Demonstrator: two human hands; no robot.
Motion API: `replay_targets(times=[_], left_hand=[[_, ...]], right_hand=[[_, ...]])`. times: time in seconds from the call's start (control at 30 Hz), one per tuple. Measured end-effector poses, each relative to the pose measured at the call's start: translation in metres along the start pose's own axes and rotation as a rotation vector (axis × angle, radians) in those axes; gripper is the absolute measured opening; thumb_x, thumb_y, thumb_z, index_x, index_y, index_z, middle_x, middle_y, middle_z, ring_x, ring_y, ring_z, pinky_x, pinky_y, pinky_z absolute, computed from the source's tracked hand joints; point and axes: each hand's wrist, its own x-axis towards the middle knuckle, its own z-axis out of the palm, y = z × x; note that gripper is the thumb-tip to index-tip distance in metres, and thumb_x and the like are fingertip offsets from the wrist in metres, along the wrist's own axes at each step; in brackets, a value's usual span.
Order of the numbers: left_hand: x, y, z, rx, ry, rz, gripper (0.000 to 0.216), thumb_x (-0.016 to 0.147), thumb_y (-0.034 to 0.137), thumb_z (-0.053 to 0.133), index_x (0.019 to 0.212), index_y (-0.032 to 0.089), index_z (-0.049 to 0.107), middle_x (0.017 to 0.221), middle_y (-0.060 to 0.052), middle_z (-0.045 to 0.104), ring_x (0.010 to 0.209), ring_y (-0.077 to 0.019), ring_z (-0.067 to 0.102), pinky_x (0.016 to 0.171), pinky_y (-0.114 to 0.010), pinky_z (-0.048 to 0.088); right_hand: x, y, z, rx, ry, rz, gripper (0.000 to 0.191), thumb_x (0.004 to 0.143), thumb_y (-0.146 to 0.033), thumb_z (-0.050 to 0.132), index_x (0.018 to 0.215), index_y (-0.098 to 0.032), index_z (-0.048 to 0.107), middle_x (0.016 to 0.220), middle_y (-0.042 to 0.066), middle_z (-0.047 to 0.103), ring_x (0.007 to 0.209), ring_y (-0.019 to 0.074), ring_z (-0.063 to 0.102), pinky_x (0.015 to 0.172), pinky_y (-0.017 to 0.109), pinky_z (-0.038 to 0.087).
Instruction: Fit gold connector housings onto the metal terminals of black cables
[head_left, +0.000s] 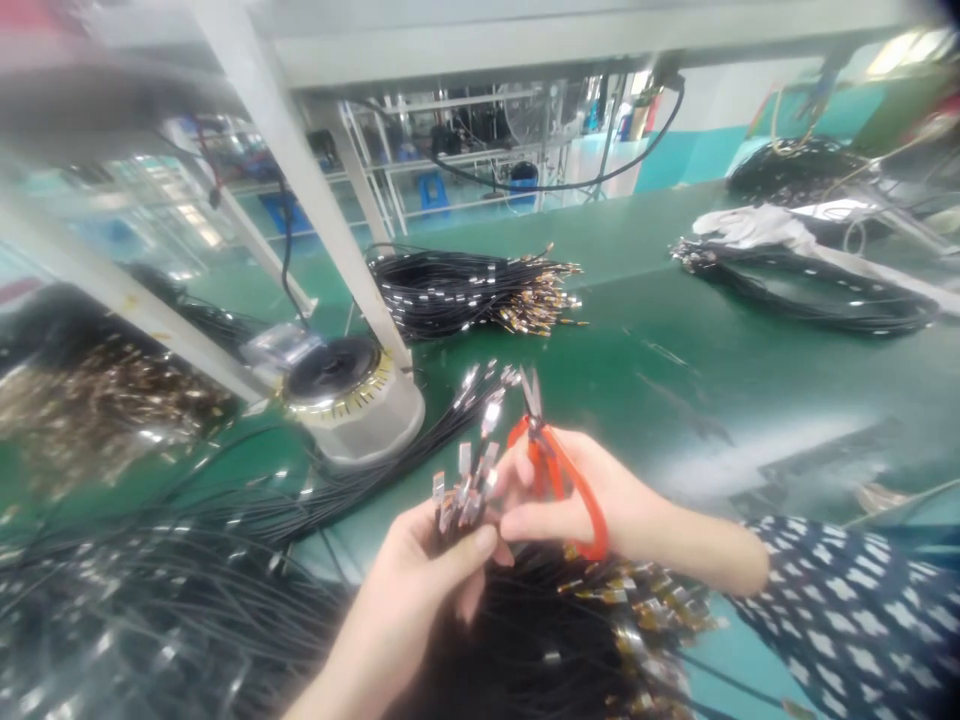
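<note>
My left hand (420,570) is closed around a small bunch of thin black wires with metal terminal ends (463,487) that stick up above the thumb. My right hand (600,495) grips small red-handled cutters (551,465), whose short metal jaws point up and away just right of those terminal ends. The two hands touch at the fingertips. Below them lies a dark heap of black wires with brass terminals (637,610).
A round black and white device (349,395) stands by a slanted white frame post (300,180). Bundles of black wires with brass tips (480,290) lie behind on the green bench (712,370), another bundle (810,290) far right, more wires at left.
</note>
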Motion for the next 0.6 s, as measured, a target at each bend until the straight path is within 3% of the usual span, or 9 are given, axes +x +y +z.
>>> replay_targets(times=[0.2, 0.33, 0.47, 0.6], left_hand=[[0.001, -0.001, 0.002, -0.096, 0.123, 0.018, 0.022, 0.073, 0.030, 0.077, 0.084, 0.014, 0.068, 0.068, -0.004, 0.071, 0.038, -0.0070, 0.051, 0.040, -0.020, 0.035], [0.000, -0.002, 0.005, -0.081, 0.168, 0.006, 0.019, 0.072, 0.028, 0.078, 0.081, 0.014, 0.068, 0.050, 0.001, 0.062, 0.038, -0.0083, 0.050, 0.041, -0.019, 0.037], [0.001, -0.002, 0.007, -0.031, 0.150, -0.020, 0.020, 0.072, 0.029, 0.078, 0.077, 0.014, 0.066, 0.042, 0.003, 0.057, 0.035, -0.0080, 0.047, 0.038, -0.018, 0.033], [0.001, -0.002, 0.005, -0.058, 0.147, -0.003, 0.020, 0.073, 0.028, 0.078, 0.077, 0.013, 0.065, 0.057, -0.001, 0.066, 0.037, -0.0078, 0.050, 0.038, -0.019, 0.035]], right_hand=[[0.002, 0.015, -0.013, -0.119, 0.093, -0.026, 0.036, 0.062, -0.022, 0.083, 0.071, -0.019, 0.048, 0.081, 0.000, 0.068, 0.070, 0.0137, 0.064, 0.067, 0.028, 0.050], [0.001, 0.014, -0.012, -0.099, 0.106, -0.020, 0.038, 0.059, -0.021, 0.084, 0.071, -0.019, 0.049, 0.079, -0.001, 0.067, 0.069, 0.0130, 0.062, 0.068, 0.028, 0.050], [0.005, 0.007, -0.001, -0.021, 0.202, -0.107, 0.041, 0.056, -0.022, 0.086, 0.067, -0.019, 0.047, 0.078, -0.003, 0.065, 0.070, 0.0130, 0.062, 0.069, 0.029, 0.052], [0.011, 0.007, 0.004, 0.079, 0.283, -0.115, 0.042, 0.055, -0.020, 0.087, 0.066, -0.020, 0.046, 0.069, -0.005, 0.066, 0.067, 0.0127, 0.063, 0.069, 0.029, 0.052]])
